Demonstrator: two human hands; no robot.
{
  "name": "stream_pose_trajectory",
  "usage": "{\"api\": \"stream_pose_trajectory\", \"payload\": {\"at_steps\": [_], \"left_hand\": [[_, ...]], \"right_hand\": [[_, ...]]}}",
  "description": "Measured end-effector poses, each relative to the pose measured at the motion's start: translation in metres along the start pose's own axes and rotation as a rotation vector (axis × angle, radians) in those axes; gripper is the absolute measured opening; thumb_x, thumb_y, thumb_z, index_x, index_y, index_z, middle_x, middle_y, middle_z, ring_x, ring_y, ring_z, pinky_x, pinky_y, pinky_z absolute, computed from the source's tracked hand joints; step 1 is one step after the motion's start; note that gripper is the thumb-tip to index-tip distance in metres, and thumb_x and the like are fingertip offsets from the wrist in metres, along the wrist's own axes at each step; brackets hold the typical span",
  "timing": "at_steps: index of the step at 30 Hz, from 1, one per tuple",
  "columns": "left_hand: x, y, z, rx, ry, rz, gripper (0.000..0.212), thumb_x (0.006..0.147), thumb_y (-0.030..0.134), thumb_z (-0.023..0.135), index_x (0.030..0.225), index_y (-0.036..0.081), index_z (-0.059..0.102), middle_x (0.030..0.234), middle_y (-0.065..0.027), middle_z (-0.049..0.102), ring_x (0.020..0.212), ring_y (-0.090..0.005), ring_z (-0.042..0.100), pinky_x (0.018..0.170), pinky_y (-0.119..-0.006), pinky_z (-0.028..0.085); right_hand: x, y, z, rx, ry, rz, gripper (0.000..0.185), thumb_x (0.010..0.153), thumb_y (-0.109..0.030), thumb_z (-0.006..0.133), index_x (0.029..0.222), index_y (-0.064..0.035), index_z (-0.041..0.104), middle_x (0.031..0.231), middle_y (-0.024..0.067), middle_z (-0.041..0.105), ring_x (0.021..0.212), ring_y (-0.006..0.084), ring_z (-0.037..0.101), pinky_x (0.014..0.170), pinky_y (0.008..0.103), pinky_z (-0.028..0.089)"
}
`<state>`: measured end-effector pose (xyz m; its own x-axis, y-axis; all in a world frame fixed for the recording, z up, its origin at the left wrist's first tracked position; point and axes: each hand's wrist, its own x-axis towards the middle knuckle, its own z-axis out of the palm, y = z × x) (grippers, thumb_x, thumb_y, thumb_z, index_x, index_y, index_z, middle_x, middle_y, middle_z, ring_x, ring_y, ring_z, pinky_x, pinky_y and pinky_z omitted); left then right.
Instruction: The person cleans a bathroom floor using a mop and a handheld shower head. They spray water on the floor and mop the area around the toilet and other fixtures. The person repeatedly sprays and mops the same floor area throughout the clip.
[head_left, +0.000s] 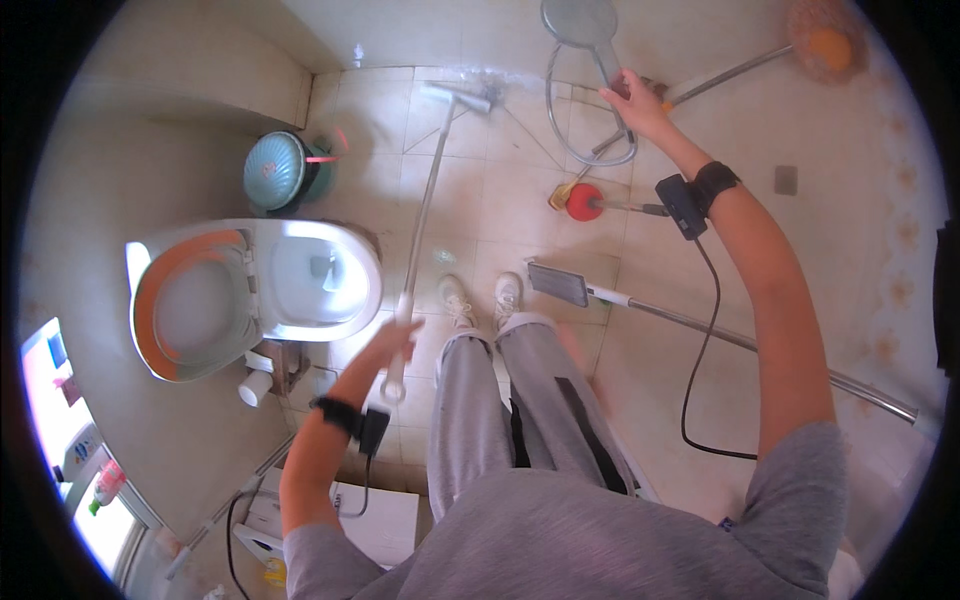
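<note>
My left hand (394, 346) is around the handle of a floor squeegee (431, 191), whose blade rests on the tiled floor near the far wall. At the far wall, my right hand (639, 109) has thumb and fingers bent at a metal fitting (654, 88), beside the handle of a handheld shower head (581, 22). Whether those fingers grip the fitting or the shower handle is hard to tell. The shower hose (551, 97) hangs in a loop below. A black strapped device sits on each wrist.
A toilet (319, 328) with raised lid stands left, beside a teal lidded bin (274, 172). To the right are a red plunger (583, 202), a flat-headed mop (559, 283) and a long-handled brush (731, 75). A white box (382, 517) lies behind my left arm.
</note>
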<state>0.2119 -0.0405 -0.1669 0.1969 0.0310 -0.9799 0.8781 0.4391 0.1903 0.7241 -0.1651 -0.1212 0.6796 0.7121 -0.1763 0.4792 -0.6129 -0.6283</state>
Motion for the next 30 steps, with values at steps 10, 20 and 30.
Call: {"api": "stream_pose_trajectory", "payload": {"at_steps": [10,20,30], "left_hand": [[-0.089,-0.051,-0.022,0.264,-0.008,-0.176,0.032,0.078,0.029,0.062,0.079,0.004,0.043,0.054,-0.0046,0.046,0.036,-0.0138,0.044,0.034,-0.03,0.039],[0.047,0.076,0.051,-0.041,-0.303,-0.004,0.035,0.079,0.034,0.061,0.069,0.005,0.044,0.048,-0.0011,0.04,0.037,-0.012,0.039,0.035,-0.027,0.033],[-0.055,-0.01,0.016,-0.118,-0.234,-0.105,0.03,0.081,0.035,0.058,0.077,0.011,0.039,0.051,0.005,0.037,0.037,-0.0049,0.033,0.032,-0.019,0.031]], "right_hand": [[-0.018,0.042,0.002,0.09,0.061,0.006,0.039,0.079,-0.03,0.059,0.099,-0.0006,0.043,0.085,0.0095,0.057,0.08,0.0193,0.056,0.072,0.0298,0.044],[-0.042,0.05,-0.003,0.033,0.174,0.015,0.036,0.078,-0.028,0.061,0.094,-0.0004,0.044,0.078,0.0089,0.056,0.073,0.0196,0.055,0.068,0.0303,0.044],[-0.068,0.034,-0.002,-0.038,-0.013,0.038,0.049,0.08,-0.027,0.058,0.117,-0.0004,0.038,0.1,0.0147,0.056,0.092,0.0229,0.055,0.08,0.0315,0.042]]}}
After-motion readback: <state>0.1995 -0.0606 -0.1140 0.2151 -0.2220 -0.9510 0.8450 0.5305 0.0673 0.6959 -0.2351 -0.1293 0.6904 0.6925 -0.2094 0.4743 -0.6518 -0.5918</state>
